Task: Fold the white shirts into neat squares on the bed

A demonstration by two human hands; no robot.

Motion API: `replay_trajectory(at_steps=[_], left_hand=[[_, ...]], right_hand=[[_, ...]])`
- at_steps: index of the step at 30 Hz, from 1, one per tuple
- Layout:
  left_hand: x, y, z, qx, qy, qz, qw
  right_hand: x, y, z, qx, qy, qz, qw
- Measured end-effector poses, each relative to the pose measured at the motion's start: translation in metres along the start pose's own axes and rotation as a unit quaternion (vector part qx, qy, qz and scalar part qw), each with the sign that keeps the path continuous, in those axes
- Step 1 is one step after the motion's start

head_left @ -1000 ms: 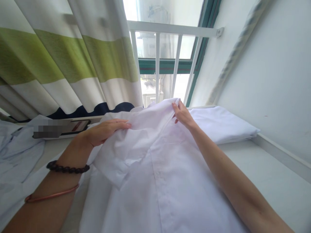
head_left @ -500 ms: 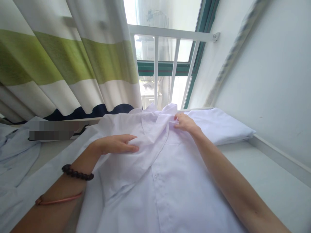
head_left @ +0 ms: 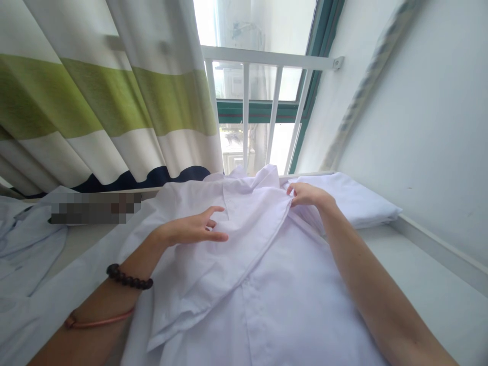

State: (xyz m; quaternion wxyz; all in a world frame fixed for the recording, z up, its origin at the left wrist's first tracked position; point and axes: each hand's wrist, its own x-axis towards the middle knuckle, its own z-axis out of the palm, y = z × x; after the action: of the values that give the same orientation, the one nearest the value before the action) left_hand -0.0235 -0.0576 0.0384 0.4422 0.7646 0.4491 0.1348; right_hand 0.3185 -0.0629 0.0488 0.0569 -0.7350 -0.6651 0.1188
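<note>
A white buttoned garment, like a coat or shirt (head_left: 282,295), lies spread out in front of me with its collar toward the window. One of its front panels or sleeves is drawn diagonally across it; which of the two I cannot tell. My right hand (head_left: 309,195) pinches the edge of this cloth near the collar. Over the left part of the garment is my left hand (head_left: 196,227), thumb and fingers apart, with nothing held. It wears a dark beaded bracelet (head_left: 129,278) and a copper-coloured bangle (head_left: 101,321).
A folded white cloth (head_left: 354,201) lies at the back right by the wall. More white garments (head_left: 26,254) and a blurred-out flat item (head_left: 95,208) are at the left. Behind stand a white railing (head_left: 267,56) and a striped curtain (head_left: 125,96).
My right hand has moved right, pulling the cloth edge along, so the cloth now covers more of the garment's front. My left hand has shifted slightly right and its fingers have spread.
</note>
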Motion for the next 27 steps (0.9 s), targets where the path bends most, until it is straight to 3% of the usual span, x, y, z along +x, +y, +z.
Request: replay_trajectory(at_steps=[2,6,8,9,11,13,14,19,23,27], left_hand=[[-0.002,0.009,0.008,-0.006,-0.038,-0.020,0.999],[-0.012,0.027,0.009,-0.065,-0.120,-0.001,0.991],[-0.010,0.026,0.008,-0.079,-0.113,-0.005,0.990],[-0.006,0.021,0.008,-0.068,-0.077,-0.004,0.995],[0.006,0.004,0.013,-0.003,0.055,0.019,0.998],[0.020,-0.018,0.019,0.115,0.192,0.057,0.973],[0.025,-0.029,0.022,0.176,0.212,0.075,0.958],[0.030,-0.057,0.028,0.383,0.097,0.044,0.918],[0.016,-0.056,0.028,0.416,0.079,0.015,0.906],[0.000,-0.056,0.014,0.399,0.046,-0.022,0.916]], right_hand=[[0.005,-0.005,0.011,0.004,0.033,0.004,0.999],[0.007,-0.018,0.028,0.039,0.199,0.010,0.979],[0.005,-0.023,0.036,0.053,0.254,-0.017,0.966],[0.003,-0.024,0.041,0.047,0.262,-0.037,0.963],[0.000,-0.026,0.050,-0.002,0.254,-0.070,0.965],[-0.002,-0.025,0.057,-0.078,0.238,-0.075,0.965],[-0.002,-0.024,0.059,-0.113,0.232,-0.070,0.964],[0.000,-0.016,0.056,-0.213,0.222,-0.052,0.950],[-0.002,-0.010,0.053,-0.231,0.217,-0.045,0.947],[-0.012,-0.012,0.057,-0.210,0.200,-0.052,0.956]])
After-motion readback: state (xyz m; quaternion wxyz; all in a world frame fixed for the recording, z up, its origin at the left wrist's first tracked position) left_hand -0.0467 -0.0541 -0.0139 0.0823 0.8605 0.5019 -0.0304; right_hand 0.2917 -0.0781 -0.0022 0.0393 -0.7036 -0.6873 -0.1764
